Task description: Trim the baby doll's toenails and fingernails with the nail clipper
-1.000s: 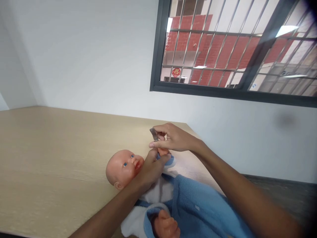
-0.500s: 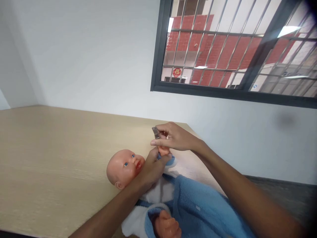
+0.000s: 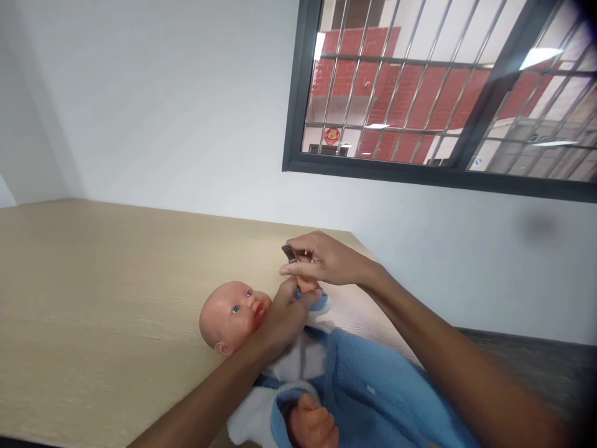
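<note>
A baby doll [image 3: 229,314] in a white and blue fleece outfit [image 3: 368,379] lies on its back, its head to the left. My left hand [image 3: 293,314] reaches across its chest and is closed around the doll's raised far hand [image 3: 306,285], at the blue cuff. Just above, my right hand [image 3: 329,258] pinches a metal nail clipper [image 3: 288,252] between thumb and fingers, close to the doll's fingers. The clipper's cutting end is hidden behind my fingers. The doll's other hand [image 3: 313,423] rests nearer to me, untouched.
The doll lies on a light wooden table [image 3: 116,298], whose back edge meets a white wall [image 3: 186,112]. The table's right edge is close to my right forearm, with dark floor [image 3: 527,361] beyond. A barred window [image 3: 396,93] is up on the right.
My right hand has shifted slightly left with the nail clipper, whose visible end now leans further left and lower. My left hand keeps its hold on the doll's hand.
</note>
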{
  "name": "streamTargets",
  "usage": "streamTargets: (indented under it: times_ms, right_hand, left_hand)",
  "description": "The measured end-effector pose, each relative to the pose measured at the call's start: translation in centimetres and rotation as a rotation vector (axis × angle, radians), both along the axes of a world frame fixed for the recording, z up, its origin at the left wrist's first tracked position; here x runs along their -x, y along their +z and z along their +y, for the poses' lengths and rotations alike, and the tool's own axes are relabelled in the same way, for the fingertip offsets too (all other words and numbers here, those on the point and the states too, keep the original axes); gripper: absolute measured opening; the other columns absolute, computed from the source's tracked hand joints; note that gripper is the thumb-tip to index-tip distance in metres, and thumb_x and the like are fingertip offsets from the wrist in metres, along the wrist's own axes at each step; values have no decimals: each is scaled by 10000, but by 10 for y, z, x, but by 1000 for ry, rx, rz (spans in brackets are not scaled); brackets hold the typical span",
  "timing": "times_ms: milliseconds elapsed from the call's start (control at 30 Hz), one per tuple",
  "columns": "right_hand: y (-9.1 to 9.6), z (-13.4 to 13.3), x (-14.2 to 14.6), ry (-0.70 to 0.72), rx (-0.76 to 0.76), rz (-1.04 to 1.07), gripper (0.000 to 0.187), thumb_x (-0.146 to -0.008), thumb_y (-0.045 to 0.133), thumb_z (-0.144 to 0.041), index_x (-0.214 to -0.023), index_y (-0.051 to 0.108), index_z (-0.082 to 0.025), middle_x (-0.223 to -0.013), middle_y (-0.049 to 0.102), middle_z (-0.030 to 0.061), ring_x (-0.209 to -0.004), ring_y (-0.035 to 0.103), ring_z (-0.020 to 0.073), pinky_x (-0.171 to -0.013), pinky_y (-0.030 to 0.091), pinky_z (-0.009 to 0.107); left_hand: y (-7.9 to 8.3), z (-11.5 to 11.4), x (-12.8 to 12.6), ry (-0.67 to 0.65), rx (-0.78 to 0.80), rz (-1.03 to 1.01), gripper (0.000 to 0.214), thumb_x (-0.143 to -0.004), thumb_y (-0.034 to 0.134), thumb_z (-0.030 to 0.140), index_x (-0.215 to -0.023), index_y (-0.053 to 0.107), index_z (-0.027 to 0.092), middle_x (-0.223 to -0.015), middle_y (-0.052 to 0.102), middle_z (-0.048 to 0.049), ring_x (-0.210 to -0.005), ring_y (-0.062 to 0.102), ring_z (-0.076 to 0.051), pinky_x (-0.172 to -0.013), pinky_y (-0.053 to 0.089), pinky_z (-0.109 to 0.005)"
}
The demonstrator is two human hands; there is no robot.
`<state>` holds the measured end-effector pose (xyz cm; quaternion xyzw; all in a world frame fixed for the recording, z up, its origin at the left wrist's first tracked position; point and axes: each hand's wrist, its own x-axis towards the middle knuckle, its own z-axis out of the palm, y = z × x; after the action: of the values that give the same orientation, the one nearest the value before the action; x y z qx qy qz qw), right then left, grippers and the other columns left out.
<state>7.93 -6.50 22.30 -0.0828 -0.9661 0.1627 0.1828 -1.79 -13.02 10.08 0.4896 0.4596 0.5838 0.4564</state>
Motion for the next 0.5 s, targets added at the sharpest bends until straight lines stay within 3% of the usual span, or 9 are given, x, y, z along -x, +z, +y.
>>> streamTargets:
  times_ms: [167, 500]
  right_hand:
    - [-1, 1, -1, -52, -1, 21, 481, -811, 729, -378, -618, 329, -193, -578, 346, -81, -533, 320, 71, -510, 246, 229]
    - [-2, 2, 1, 1, 24, 25, 475, -886, 657, -388, -620, 320, -186, -573, 299, -81, -542, 293, 71, -516, 240, 225]
  left_hand:
    - [5, -5, -1, 16, 33, 7, 269, -825, 603, 365, -1026, 604, 185, -1045, 639, -62, -1012, 566, -243, -844, 417, -335]
    - [3, -2, 0, -19, -2, -15, 262, -824, 614, 368, -1008, 612, 181, -1012, 640, -64, -983, 570, -233, -827, 424, -322]
